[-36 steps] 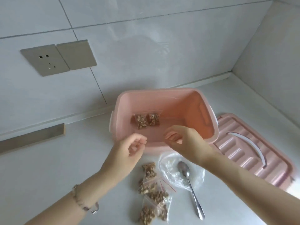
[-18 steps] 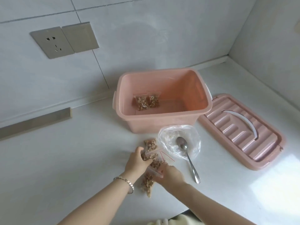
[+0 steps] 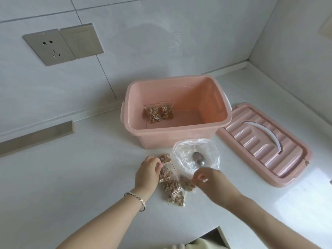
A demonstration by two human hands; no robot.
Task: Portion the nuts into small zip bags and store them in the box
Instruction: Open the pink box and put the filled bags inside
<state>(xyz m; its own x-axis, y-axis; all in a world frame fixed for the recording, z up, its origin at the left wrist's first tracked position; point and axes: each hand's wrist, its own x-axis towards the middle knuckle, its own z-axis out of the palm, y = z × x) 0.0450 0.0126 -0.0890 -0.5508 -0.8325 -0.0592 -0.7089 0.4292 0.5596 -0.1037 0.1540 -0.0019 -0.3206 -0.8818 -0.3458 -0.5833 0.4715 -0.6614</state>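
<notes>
- The left hand (image 3: 146,174), with a thin metal bracelet (image 3: 136,198) at its wrist, grips a small clear zip bag of brown nuts (image 3: 166,174). This bag lies at the left of a loose pile of filled zip bags (image 3: 175,192) on the white counter (image 3: 89,177).
- The right hand (image 3: 211,182), close to the left but not touching it, pinches the edge of a blurred nut bag (image 3: 186,184) at the pile's right.
- Just beyond the pile lies a crumpled clear plastic bag (image 3: 183,155) with a metal spoon (image 3: 198,159) on it. The right hand hides the spoon's handle.
- Farther back stands the open pink plastic box (image 3: 176,131). Two filled bags (image 3: 151,115) sit side by side towards its far left, and the right of its floor shows bare.
- The ribbed pink lid with a white handle (image 3: 265,146) lies flat to the right of the box.
- Open counter runs left of the hands to the tiled wall (image 3: 143,42), which carries a grey socket plate (image 3: 48,46).
- The walls meet at the far right, and the counter's near edge shows below the right arm.
</notes>
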